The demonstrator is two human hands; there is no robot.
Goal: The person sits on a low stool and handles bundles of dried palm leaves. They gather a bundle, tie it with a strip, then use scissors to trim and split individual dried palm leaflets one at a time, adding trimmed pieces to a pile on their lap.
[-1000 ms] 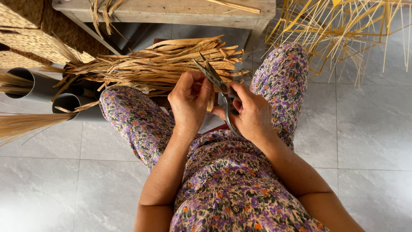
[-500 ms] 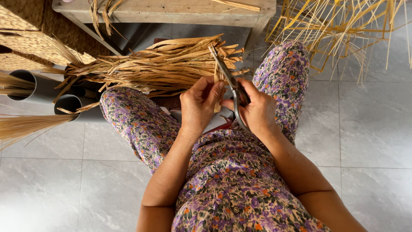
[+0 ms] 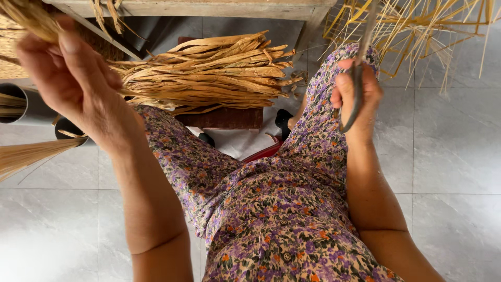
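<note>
Left hand [image 3: 73,83] grips dried straw [image 3: 26,15]; right hand [image 3: 355,99] clasps scissors [image 3: 357,89].

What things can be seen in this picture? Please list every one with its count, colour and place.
bundle of dried leaf strips: one, tan, lying across the middle behind the knees
dark red stool: one, under the bundle
wooden bench: one, pale, top edge
loose straw stalks: many, yellow, top right
grey tubes: two, left edge, holding fibres
fibre brush: one, tan, left edge
tiled floor: grey, all around
flowered dress: one, purple, over the lap
scissors: one pair, grey metal, in the right hand
left hand: raised at top left, gripping tan fibres
right hand: closed around the scissors, right of centre
</note>
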